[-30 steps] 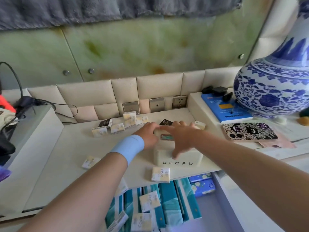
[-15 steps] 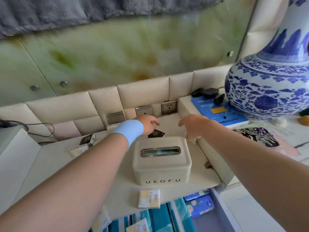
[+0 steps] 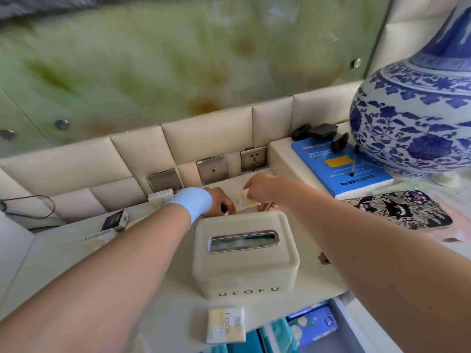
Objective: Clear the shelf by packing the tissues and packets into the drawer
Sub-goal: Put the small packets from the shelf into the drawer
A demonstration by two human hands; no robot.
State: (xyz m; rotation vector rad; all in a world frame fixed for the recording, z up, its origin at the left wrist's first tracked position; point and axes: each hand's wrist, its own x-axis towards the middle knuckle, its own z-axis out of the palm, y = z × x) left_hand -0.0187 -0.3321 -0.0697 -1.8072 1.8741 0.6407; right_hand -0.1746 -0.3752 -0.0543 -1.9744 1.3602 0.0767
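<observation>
Behind the cream tissue box (image 3: 244,253) marked UEOFU, both my hands work at the back of the shelf (image 3: 63,253). My right hand (image 3: 262,187) pinches a small cream tissue packet (image 3: 242,201) by its upper corner. My left hand (image 3: 219,202), with a blue wristband, curls its fingers down over a small black packet (image 3: 224,208), mostly hidden. More packets lie on the shelf: a "face" packet (image 3: 226,324) at the front edge, a black one (image 3: 114,220) and a pale one (image 3: 100,236) at left, another (image 3: 160,196) by the back wall. The open drawer (image 3: 341,319) below holds teal packs (image 3: 277,335).
A big blue-and-white vase (image 3: 418,118) stands on the raised ledge at right, beside a blue book (image 3: 341,169) with black items on it and a patterned pad (image 3: 397,210). Wall sockets (image 3: 253,159) line the padded back. A cable (image 3: 28,207) runs at far left.
Both hands have dropped and come together behind the tissue box. My right hand now pinches a cream packet; my left hand has come down over the black packet. The view moved closer.
</observation>
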